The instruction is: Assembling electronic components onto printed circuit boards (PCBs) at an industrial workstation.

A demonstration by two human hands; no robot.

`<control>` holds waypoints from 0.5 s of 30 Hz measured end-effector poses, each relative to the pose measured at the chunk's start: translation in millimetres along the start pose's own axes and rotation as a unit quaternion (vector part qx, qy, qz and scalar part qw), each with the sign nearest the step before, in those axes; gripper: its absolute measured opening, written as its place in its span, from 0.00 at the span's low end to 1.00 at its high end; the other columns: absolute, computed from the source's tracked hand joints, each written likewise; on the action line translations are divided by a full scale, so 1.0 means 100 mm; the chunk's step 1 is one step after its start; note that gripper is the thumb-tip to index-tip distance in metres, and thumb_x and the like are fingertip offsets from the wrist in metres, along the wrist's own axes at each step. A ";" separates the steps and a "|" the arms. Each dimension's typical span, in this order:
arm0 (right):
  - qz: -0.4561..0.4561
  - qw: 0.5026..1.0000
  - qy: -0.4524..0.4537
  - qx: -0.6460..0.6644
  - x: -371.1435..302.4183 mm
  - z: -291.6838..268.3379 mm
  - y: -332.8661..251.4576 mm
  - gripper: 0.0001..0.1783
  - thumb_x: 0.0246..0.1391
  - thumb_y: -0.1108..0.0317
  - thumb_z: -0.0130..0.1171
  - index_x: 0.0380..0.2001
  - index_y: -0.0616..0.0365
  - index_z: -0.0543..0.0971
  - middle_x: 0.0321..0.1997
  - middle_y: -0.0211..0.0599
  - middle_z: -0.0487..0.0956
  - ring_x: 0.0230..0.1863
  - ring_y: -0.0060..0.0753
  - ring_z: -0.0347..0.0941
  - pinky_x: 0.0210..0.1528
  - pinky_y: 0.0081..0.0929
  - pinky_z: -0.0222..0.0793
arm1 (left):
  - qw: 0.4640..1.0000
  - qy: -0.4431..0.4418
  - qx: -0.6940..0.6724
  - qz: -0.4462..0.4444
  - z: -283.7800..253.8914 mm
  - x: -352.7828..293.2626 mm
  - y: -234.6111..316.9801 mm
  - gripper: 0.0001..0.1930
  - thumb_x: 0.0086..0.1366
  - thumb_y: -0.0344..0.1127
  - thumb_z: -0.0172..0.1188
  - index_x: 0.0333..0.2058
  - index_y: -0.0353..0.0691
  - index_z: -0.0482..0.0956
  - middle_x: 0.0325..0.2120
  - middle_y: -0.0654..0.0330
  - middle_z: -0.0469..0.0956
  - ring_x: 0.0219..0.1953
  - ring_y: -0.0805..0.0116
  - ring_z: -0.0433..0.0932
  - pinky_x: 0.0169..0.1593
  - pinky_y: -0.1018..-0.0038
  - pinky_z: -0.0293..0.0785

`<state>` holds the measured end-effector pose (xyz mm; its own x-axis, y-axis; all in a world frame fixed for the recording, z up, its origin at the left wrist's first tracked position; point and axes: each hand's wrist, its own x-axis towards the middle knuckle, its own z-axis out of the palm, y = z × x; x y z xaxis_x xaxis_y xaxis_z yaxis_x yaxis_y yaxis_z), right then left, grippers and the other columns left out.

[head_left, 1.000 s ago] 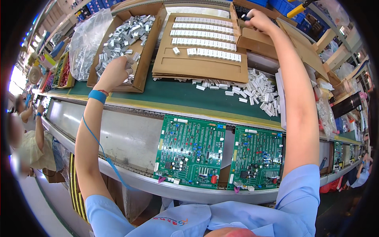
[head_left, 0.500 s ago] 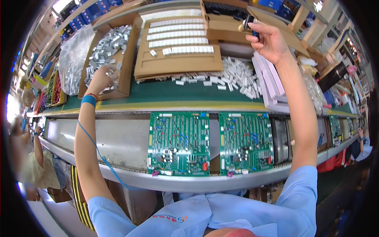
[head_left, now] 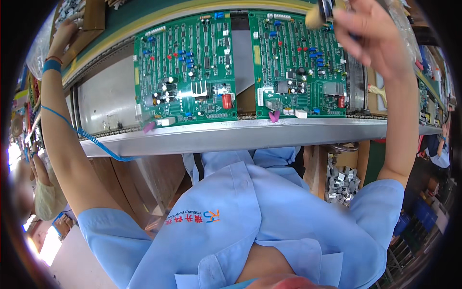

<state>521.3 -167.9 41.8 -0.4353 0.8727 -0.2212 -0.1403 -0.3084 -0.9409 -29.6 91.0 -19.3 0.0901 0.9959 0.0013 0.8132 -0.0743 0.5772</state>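
My right hand point(head_left: 378, 41) is closed around a short black brush-like tool with a rounded tan tip point(head_left: 314, 18). It hangs over the far right corner of the right green circuit board point(head_left: 298, 62). At the far left, my left hand point(head_left: 65, 33) reaches into a cardboard box point(head_left: 94, 17) of small silver metal parts point(head_left: 67, 10), its fingertips among them and hard to make out. A blue wrist strap point(head_left: 51, 66) with a coiled cord circles my left wrist. The left circuit board point(head_left: 185, 67) lies beside the right one, both carrying many components.
Both boards rest on a conveyor with a metal front rail point(head_left: 240, 137). More boards point(head_left: 428, 106) stand farther along at the right. Below the rail, a box of silver parts point(head_left: 342, 182) sits near my right elbow. Other people's arms show at the left rim.
The view has tipped downward, so the boards sit higher in the picture. My right hand has come from above the cardboard trays to over the right board. My left hand stays at the parts box.
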 end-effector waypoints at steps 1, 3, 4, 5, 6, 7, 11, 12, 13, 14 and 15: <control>0.034 0.995 0.020 -0.091 -0.03 0.03 0.11 0.17 0.54 0.71 0.58 0.47 0.62 0.73 0.31 0.38 0.78 0.21 0.16 0.69 0.14 0.10 0.58 | 0.999 0.000 -0.034 -0.010 -0.05 -0.14 -0.06 0.18 0.61 0.33 0.49 0.49 0.37 0.75 0.16 0.67 0.71 0.13 0.81 0.63 0.17 0.81 0.56; 0.077 0.976 0.028 -0.202 -0.10 0.16 0.28 0.13 0.51 0.66 0.63 0.39 0.58 0.77 0.29 0.28 0.77 0.23 0.11 0.65 0.15 0.09 0.53 | 0.999 0.008 0.041 -0.027 -0.31 -0.20 -0.47 0.18 0.62 0.34 0.49 0.49 0.36 0.74 0.17 0.67 0.71 0.14 0.81 0.64 0.17 0.82 0.56; 0.091 0.971 0.032 -0.220 -0.15 0.18 0.35 0.10 0.49 0.67 0.65 0.35 0.58 0.78 0.27 0.27 0.77 0.24 0.11 0.67 0.18 0.10 0.56 | 0.994 0.005 0.107 -0.015 -0.28 -0.12 -0.44 0.18 0.62 0.35 0.50 0.50 0.36 0.74 0.17 0.68 0.72 0.14 0.82 0.64 0.18 0.82 0.56; 0.026 0.963 0.040 -0.266 -0.18 0.16 0.52 0.11 0.49 0.68 0.66 0.35 0.58 0.79 0.27 0.29 0.78 0.27 0.11 0.70 0.25 0.13 0.63 | 0.992 0.005 0.122 -0.011 -0.27 -0.07 -0.43 0.18 0.62 0.36 0.50 0.49 0.35 0.74 0.19 0.67 0.73 0.17 0.81 0.66 0.21 0.82 0.59; -0.017 0.962 0.031 -0.271 -0.23 0.16 0.64 0.11 0.48 0.70 0.65 0.37 0.60 0.79 0.28 0.29 0.78 0.30 0.15 0.72 0.33 0.17 0.67 | 0.993 0.002 0.119 -0.012 -0.25 -0.05 -0.47 0.18 0.62 0.36 0.50 0.49 0.35 0.74 0.19 0.67 0.73 0.17 0.81 0.66 0.21 0.82 0.59; -0.016 0.960 0.046 -0.274 -0.29 0.19 0.71 0.11 0.49 0.72 0.65 0.37 0.61 0.78 0.28 0.29 0.79 0.30 0.17 0.73 0.34 0.18 0.68 | 0.995 0.019 0.100 -0.018 -0.27 -0.05 -0.55 0.18 0.62 0.37 0.50 0.48 0.35 0.74 0.21 0.66 0.73 0.19 0.80 0.67 0.22 0.81 0.60; -0.013 0.939 0.087 -0.332 -0.49 0.40 0.81 0.12 0.49 0.75 0.62 0.38 0.63 0.77 0.31 0.35 0.80 0.30 0.23 0.75 0.35 0.22 0.69 | 0.996 0.036 0.080 -0.028 -0.24 -0.10 -0.67 0.18 0.61 0.38 0.51 0.47 0.36 0.74 0.26 0.64 0.74 0.25 0.78 0.69 0.28 0.78 0.64; -0.002 0.924 0.100 -0.369 -0.54 0.45 0.80 0.11 0.49 0.76 0.61 0.38 0.63 0.77 0.32 0.38 0.80 0.29 0.25 0.76 0.35 0.23 0.70 | 0.995 0.025 0.089 -0.036 -0.33 -0.10 -0.70 0.18 0.61 0.38 0.51 0.47 0.36 0.73 0.26 0.64 0.74 0.26 0.78 0.69 0.30 0.78 0.64; -0.029 0.899 0.105 -0.424 -0.55 0.44 0.84 0.12 0.48 0.74 0.62 0.38 0.61 0.78 0.33 0.41 0.79 0.27 0.32 0.76 0.30 0.26 0.70 | 0.996 0.014 0.037 -0.082 -0.21 -0.13 -0.49 0.17 0.61 0.38 0.51 0.46 0.36 0.73 0.26 0.66 0.73 0.27 0.78 0.68 0.32 0.79 0.64; -0.024 0.898 0.112 -0.426 -0.57 0.43 0.89 0.12 0.48 0.74 0.62 0.38 0.61 0.78 0.33 0.41 0.79 0.27 0.32 0.76 0.30 0.26 0.70 | 0.996 0.008 0.032 -0.078 -0.09 -0.08 -0.42 0.17 0.61 0.38 0.51 0.46 0.36 0.73 0.26 0.66 0.73 0.27 0.78 0.68 0.32 0.79 0.64; -0.078 0.846 0.111 -0.515 -0.57 0.43 0.95 0.13 0.47 0.71 0.64 0.38 0.60 0.78 0.32 0.39 0.79 0.26 0.35 0.76 0.28 0.27 0.70 | 0.997 0.014 0.032 -0.074 -0.10 -0.12 -0.42 0.17 0.62 0.38 0.51 0.46 0.36 0.73 0.27 0.66 0.73 0.27 0.78 0.68 0.32 0.80 0.64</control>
<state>495.0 -263.4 -23.6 -0.2891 0.9573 -0.0092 0.7190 0.2107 -0.6623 -70.3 83.0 -34.9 -0.0477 0.9972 -0.0570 0.8518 0.0705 0.5191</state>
